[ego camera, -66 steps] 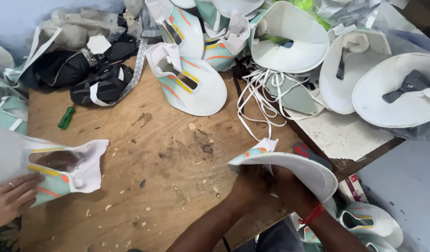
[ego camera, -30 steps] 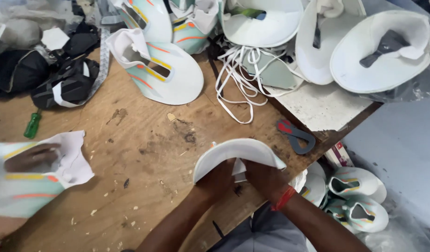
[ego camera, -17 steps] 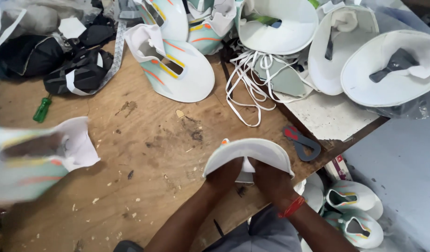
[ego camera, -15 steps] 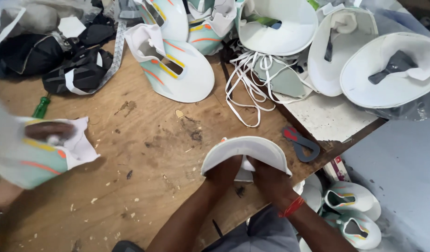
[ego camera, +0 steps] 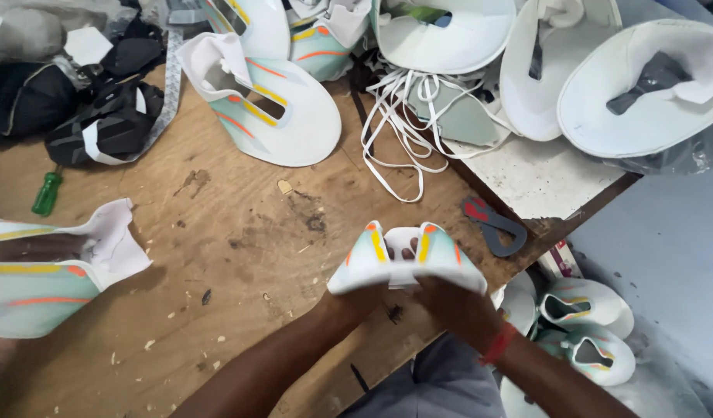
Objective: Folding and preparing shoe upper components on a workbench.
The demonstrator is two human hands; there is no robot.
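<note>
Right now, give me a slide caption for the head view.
Both hands, left hand and right hand, hold a white shoe upper over a wooden workbench.

A scuffed wooden tabletop [ego camera: 240, 255] (stained and dotted with pale chips) carries a white shoe upper [ego camera: 267, 101] with orange and yellow stripes, a tangle of white laces [ego camera: 403, 124], a green-handled screwdriver [ego camera: 47, 192], black uppers [ego camera: 101, 124] at the far left, and a grey cut-out piece [ego camera: 495, 226] near its right edge.

White laces [ego camera: 406, 124], green screwdriver [ego camera: 47, 193], grey cutout [ego camera: 495, 227] on workbench [ego camera: 240, 232].
</note>
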